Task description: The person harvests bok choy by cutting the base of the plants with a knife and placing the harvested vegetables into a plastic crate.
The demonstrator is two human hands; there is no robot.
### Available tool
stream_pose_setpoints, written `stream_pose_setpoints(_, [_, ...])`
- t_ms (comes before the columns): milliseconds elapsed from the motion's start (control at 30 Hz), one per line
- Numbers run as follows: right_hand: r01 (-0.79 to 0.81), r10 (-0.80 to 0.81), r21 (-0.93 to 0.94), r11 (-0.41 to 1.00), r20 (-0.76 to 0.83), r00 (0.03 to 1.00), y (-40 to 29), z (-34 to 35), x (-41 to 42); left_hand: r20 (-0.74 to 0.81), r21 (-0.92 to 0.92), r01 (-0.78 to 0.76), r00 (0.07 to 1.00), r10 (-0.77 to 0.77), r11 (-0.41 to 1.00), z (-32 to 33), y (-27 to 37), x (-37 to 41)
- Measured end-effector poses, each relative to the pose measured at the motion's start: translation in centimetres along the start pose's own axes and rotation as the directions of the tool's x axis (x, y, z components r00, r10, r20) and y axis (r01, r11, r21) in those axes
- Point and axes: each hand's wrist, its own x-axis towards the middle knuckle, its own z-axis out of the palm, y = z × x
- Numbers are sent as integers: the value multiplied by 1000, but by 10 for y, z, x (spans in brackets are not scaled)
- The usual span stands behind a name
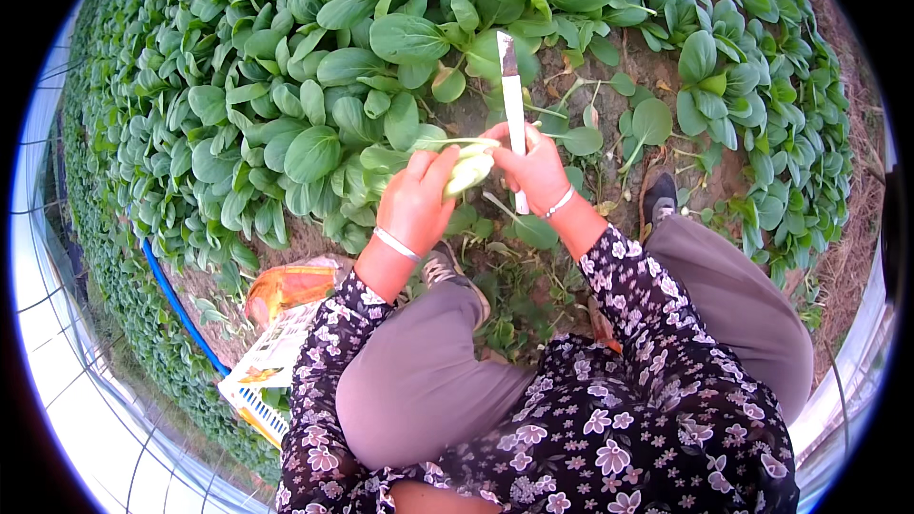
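My left hand (418, 189) grips a cut head of leafy greens, likely bok choy (469, 170), by its pale stalks. Its leaves point left, partly hidden behind the hand. In my right hand (532, 160) is a knife with a long white handle (513, 103) and a short, stained blade (507, 56) that points away from me. The fingertips of that hand also touch the root end of the stalks. Below and beyond the hands, loose cut leaves (534, 230) lie on the soil.
Dense rows of growing greens (300, 86) fill the ground ahead and to the left. A white plastic crate (264, 410) with printed sheeting and an orange bag (289, 289) stand at my left. A blue hose (178, 307) runs behind them. My shoes (658, 196) rest on the soil.
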Motion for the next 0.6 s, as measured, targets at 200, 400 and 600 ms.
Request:
stream_pose_setpoints(200, [180,-187,64,982,129,974,-41,10,-15,-205,175,-209,948,243,962,-31,24,12])
stream_pose_setpoints(400, [244,-258,160,956,69,964,-54,19,-22,-227,1,-281,935,273,960,-31,24,11])
stream_pose_setpoints(600, [221,-225,266,938,-18,974,-49,20,-22,-197,-366,-162,976,94,916,-10,30,23])
